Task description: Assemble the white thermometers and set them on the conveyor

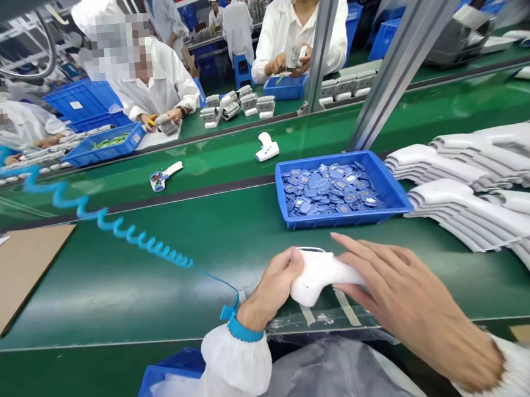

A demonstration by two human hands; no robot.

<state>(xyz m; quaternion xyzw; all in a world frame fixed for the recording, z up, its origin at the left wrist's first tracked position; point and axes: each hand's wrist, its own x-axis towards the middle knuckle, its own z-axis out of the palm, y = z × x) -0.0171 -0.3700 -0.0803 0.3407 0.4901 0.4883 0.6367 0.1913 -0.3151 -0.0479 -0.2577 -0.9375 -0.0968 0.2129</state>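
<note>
White housing [319, 274] lies between our two hands, low over the green table [115, 277], with its long axis left to right. Our left hand [272, 286] is closed around its left end. Our right hand [406, 303] covers the right end with fingers stretched; whether it grips, we cannot tell.

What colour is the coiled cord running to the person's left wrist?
Light blue; the coiled cord shows best in the head view.
</note>
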